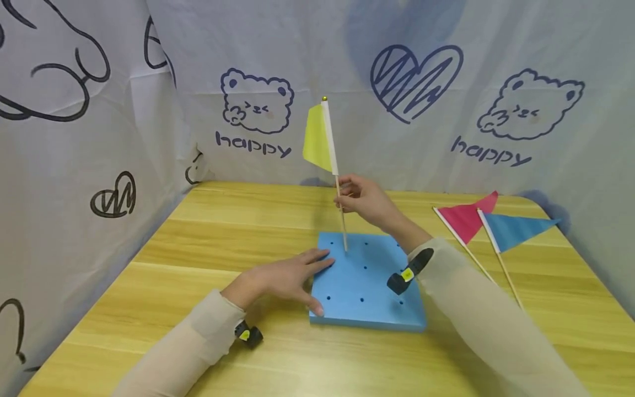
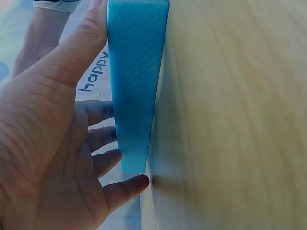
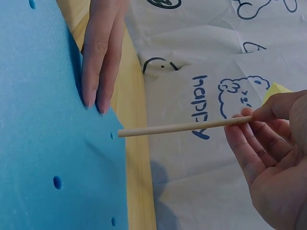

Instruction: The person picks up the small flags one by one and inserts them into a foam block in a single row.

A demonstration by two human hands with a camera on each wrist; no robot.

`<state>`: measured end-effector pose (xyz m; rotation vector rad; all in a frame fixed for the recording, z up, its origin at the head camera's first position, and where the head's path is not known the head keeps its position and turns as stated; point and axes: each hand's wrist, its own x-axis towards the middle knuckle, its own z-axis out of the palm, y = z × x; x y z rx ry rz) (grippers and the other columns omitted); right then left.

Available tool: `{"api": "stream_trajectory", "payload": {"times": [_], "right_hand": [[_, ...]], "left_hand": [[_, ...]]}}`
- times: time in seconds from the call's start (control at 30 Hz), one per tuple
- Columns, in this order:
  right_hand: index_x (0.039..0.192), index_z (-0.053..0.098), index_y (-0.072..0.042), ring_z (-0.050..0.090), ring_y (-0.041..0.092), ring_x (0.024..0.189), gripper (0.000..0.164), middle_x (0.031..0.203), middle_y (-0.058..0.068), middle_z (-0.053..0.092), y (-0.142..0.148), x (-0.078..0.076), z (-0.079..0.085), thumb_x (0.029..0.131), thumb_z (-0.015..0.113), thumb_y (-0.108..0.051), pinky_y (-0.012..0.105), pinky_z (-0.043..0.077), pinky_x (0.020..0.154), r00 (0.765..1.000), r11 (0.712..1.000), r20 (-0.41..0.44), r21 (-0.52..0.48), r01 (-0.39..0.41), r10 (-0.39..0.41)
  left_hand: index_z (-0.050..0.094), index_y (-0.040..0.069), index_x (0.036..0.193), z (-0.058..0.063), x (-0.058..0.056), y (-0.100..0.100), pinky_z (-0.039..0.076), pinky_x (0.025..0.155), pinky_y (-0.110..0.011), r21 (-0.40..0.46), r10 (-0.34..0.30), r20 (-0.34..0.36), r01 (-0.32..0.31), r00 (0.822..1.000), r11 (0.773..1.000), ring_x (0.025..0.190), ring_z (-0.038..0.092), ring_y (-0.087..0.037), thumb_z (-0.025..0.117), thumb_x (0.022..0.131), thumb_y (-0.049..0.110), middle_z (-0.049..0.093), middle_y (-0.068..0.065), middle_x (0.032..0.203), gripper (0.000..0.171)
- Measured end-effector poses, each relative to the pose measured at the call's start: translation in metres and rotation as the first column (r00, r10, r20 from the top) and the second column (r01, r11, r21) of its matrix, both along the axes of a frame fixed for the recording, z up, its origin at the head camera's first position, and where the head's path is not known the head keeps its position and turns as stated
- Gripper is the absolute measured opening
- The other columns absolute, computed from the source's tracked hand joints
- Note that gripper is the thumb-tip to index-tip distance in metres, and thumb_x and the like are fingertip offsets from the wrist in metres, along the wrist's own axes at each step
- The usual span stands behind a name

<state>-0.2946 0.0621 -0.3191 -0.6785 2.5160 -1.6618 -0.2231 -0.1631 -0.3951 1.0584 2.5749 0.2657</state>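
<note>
Cream sleeves [image 1: 198, 342] reach in over a wood-grain table [image 1: 278, 364], each wrist fitted with a small black camera [image 1: 250, 335] marked in yellow. At the left edge of a blue perforated foam board [image 1: 369, 284], a person's left hand [image 1: 288, 278] lies wide, fingers spread and thumb resting on the near corner. Farther out, the right hand [image 1: 367, 201] pinches the wooden stick [image 1: 342, 223] of a yellow flag [image 1: 317, 138] between thumb and fingers, the other fingers loosely bent. The flag stands nearly upright, tilted slightly left, a gold bead at its top; the stick's lower end is above the far-left part of the board, near a hole, as seen from the right wrist. To the right, a blue pennant [image 1: 518, 229] lies partly over a pink pennant [image 1: 468, 218] on the table, their sticks running behind the right sleeve. Beyond hangs a pale cloth backdrop [image 1: 342, 49] printed with hearts, bear faces and the word "happy."
</note>
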Motion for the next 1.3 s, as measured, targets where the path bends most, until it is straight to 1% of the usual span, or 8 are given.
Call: {"api": "stream_trajectory", "payload": {"times": [0.27,0.4,0.47,0.7,0.8,1.0,1.17,1.3], "right_hand": [[0.128,0.051,-0.004,0.065,0.029,0.095,0.032,0.104,0.023,0.064,-0.010,-0.012,-0.013,0.097,0.061,-0.003,0.038,0.058,0.081,0.999,0.993,-0.046,-0.122,0.001,-0.007],[0.129,0.050,-0.004,0.066,0.029,0.093,0.034,0.102,0.022,0.064,-0.014,-0.017,-0.020,0.097,0.060,-0.003,0.038,0.058,0.080,0.998,0.989,-0.065,-0.147,0.006,-0.016],[0.129,0.050,-0.003,0.066,0.029,0.093,0.033,0.102,0.021,0.064,-0.015,-0.018,-0.023,0.097,0.059,-0.002,0.041,0.058,0.081,0.997,0.989,-0.072,-0.147,0.007,-0.017],[0.130,0.050,-0.003,0.065,0.031,0.093,0.033,0.103,0.022,0.064,-0.016,-0.023,-0.030,0.098,0.058,-0.001,0.046,0.057,0.083,0.994,0.994,-0.109,-0.111,0.007,-0.019],[0.130,0.050,-0.004,0.065,0.031,0.092,0.033,0.102,0.020,0.064,-0.018,-0.023,-0.033,0.098,0.059,-0.003,0.048,0.056,0.083,0.995,0.996,-0.101,-0.083,0.018,-0.026],[0.125,0.049,-0.004,0.065,0.033,0.093,0.029,0.102,0.022,0.063,-0.020,-0.022,-0.036,0.098,0.059,-0.004,0.049,0.056,0.083,0.997,1.000,-0.083,-0.002,0.000,0.000],[0.119,0.051,-0.005,0.066,0.031,0.090,0.025,0.100,0.022,0.063,-0.019,-0.022,-0.034,0.097,0.061,-0.003,0.049,0.056,0.082,0.994,1.000,-0.105,0.020,-0.002,0.005],[0.118,0.051,-0.005,0.066,0.032,0.092,0.023,0.099,0.019,0.061,-0.018,-0.023,-0.036,0.097,0.061,-0.005,0.048,0.056,0.084,0.995,0.998,-0.083,0.033,-0.045,0.047]], "left_hand": [[0.011,0.022,0.159,-0.002,-0.001,0.000,0.023,0.117,-0.045,0.000,-0.005,0.000,0.005,1.000,1.000,0.149,0.002,-0.024,0.061,0.073,0.078,0.000,-0.002,0.164,0.115],[0.012,0.022,0.159,-0.002,0.000,0.002,0.023,0.117,-0.045,0.001,-0.005,0.001,0.005,1.000,1.000,0.149,0.002,-0.024,0.062,0.073,0.077,0.001,-0.002,0.164,0.114],[0.012,0.022,0.159,-0.001,-0.001,0.002,0.022,0.117,-0.044,-0.002,-0.001,0.002,0.001,1.000,1.000,0.149,0.002,-0.023,0.063,0.073,0.077,0.001,-0.001,0.164,0.115],[0.011,0.022,0.159,-0.002,-0.001,0.001,0.023,0.117,-0.044,-0.001,0.005,0.002,-0.005,1.000,1.000,0.149,0.002,-0.023,0.063,0.073,0.077,0.000,-0.001,0.164,0.114],[0.011,0.022,0.159,-0.003,-0.001,0.001,0.023,0.117,-0.045,0.002,0.007,0.004,-0.007,1.000,1.000,0.149,0.002,-0.023,0.063,0.073,0.077,0.000,-0.001,0.164,0.114],[0.012,0.022,0.159,-0.002,-0.001,0.001,0.022,0.117,-0.045,0.009,0.006,0.011,-0.006,1.000,1.000,0.149,0.001,-0.024,0.062,0.073,0.078,0.000,-0.002,0.164,0.114],[0.012,0.022,0.159,0.000,-0.001,0.002,0.022,0.117,-0.045,0.013,0.011,0.011,-0.011,1.000,1.000,0.149,0.001,-0.023,0.063,0.073,0.077,0.000,-0.001,0.164,0.114],[0.012,0.023,0.159,0.001,-0.001,0.002,0.022,0.117,-0.045,0.014,0.015,0.017,-0.015,1.000,1.000,0.149,0.001,-0.022,0.064,0.073,0.076,0.000,-0.001,0.164,0.114]]}}
